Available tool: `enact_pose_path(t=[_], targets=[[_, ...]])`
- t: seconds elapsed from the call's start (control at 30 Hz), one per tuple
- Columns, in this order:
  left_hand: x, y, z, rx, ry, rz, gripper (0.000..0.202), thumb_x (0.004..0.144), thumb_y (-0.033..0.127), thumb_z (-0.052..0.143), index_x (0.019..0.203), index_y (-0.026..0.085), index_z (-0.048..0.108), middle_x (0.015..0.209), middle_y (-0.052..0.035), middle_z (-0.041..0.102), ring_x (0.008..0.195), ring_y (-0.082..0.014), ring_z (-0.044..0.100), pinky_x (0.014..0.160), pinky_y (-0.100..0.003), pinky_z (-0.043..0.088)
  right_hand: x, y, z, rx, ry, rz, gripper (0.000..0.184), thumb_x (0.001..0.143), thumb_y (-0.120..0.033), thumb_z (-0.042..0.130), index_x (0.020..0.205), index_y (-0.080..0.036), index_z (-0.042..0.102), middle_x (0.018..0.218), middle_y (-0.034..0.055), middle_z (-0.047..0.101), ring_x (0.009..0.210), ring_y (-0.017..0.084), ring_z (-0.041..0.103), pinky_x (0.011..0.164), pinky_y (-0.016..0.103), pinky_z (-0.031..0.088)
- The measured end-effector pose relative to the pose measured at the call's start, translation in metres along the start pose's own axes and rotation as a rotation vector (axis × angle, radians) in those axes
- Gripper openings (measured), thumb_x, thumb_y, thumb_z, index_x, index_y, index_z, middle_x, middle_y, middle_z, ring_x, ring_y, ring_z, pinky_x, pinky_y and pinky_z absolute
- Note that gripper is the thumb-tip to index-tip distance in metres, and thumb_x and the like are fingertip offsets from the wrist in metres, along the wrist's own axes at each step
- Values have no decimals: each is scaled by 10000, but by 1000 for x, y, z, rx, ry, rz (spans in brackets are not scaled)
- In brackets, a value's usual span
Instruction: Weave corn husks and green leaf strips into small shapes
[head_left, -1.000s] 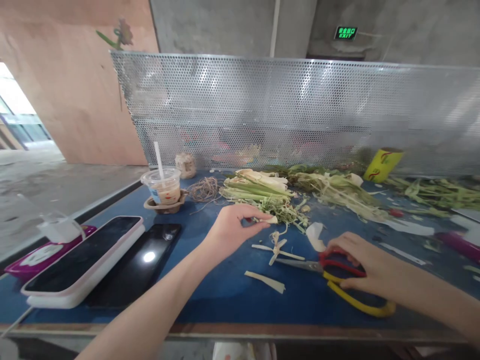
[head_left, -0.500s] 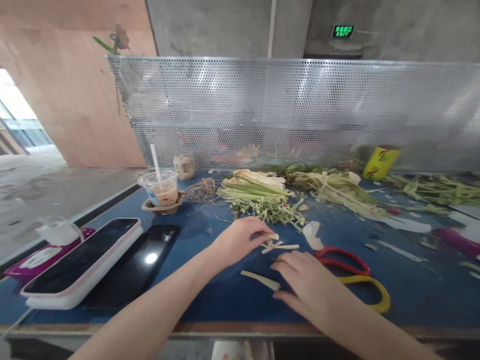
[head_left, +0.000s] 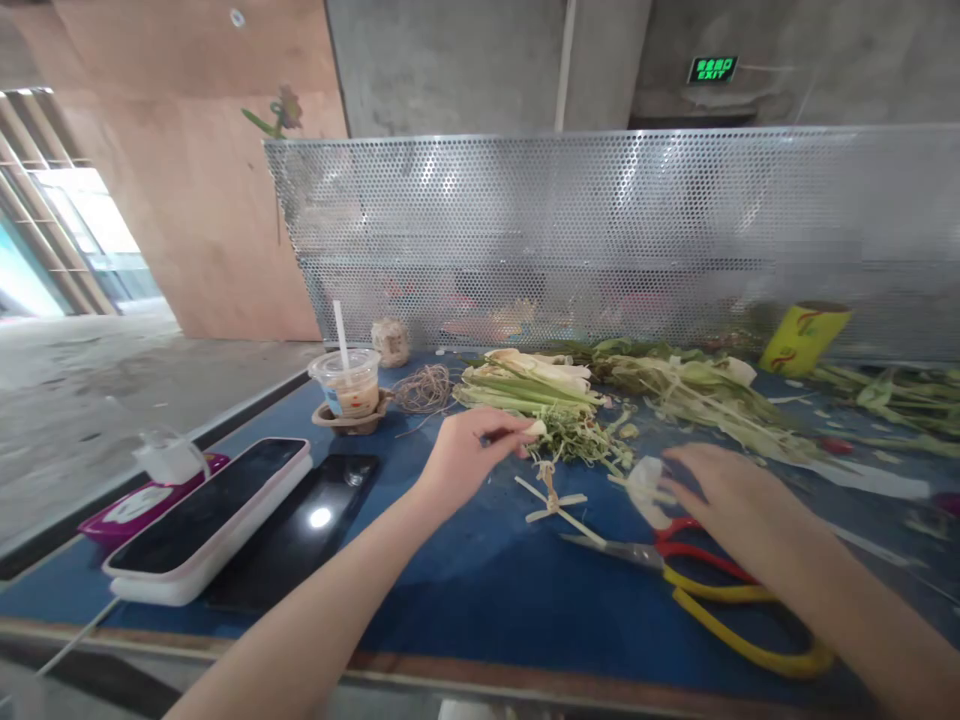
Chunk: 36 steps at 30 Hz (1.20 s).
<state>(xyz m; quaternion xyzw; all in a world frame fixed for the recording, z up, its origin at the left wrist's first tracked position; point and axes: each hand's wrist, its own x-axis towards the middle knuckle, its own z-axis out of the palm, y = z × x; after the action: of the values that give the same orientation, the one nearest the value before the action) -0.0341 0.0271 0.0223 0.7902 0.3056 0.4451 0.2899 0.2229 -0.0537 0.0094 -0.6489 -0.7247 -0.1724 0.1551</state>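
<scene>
two bare hands are at work: the left hand [head_left: 476,450] has its fingertips closed on a pale stub [head_left: 537,428], above the knotted cross [head_left: 553,502]; a light pinch should spare the fibres. scissors [head_left: 637,555] point near it, best nudged aside. by a white scrap [head_left: 646,488], the right hand's [head_left: 724,490] fingers curl, half open; blur hides any hold.
</scene>
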Motion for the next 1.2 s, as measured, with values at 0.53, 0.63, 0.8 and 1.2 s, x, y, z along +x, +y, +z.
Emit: enact_pose_path(t=[0.53, 0.63, 0.8, 1.2], targets=[[-20, 6, 25, 350, 6, 216, 141, 782, 202, 560, 858, 148, 666, 784, -49, 676, 718, -122, 617, 689, -202, 502, 23, -72, 2, -124, 331, -566, 406, 799, 13, 268, 950, -122, 620, 828, 117, 659, 780, 219, 610, 687, 352, 505], [-26, 4, 29, 515, 14, 369, 195, 841, 196, 460, 894, 127, 635, 819, -67, 665, 764, -139, 610, 729, -232, 506, 25, -64, 2, -163, 332, -680, 358, 813, -26, 288, 913, -122, 618, 787, 111, 647, 730, 226, 597, 650, 363, 482], [-31, 3, 36, 626, -56, 463, 212, 850, 179, 428, 945, 106, 602, 854, -69, 654, 790, -158, 605, 735, -267, 512, 27, -48, 4, -223, 346, -807, 357, 813, -27, 286, 902, -138, 613, 824, 100, 653, 753, 231, 580, 659, 373, 440], [-22, 17, 38, 374, 159, 560, 168, 781, 160, 566, 938, 139, 621, 829, -45, 676, 758, -94, 629, 730, -168, 528, 25, -51, -16, -50, 475, -725, 333, 845, -20, 296, 822, -89, 621, 652, 82, 595, 658, 187, 534, 649, 336, 380]])
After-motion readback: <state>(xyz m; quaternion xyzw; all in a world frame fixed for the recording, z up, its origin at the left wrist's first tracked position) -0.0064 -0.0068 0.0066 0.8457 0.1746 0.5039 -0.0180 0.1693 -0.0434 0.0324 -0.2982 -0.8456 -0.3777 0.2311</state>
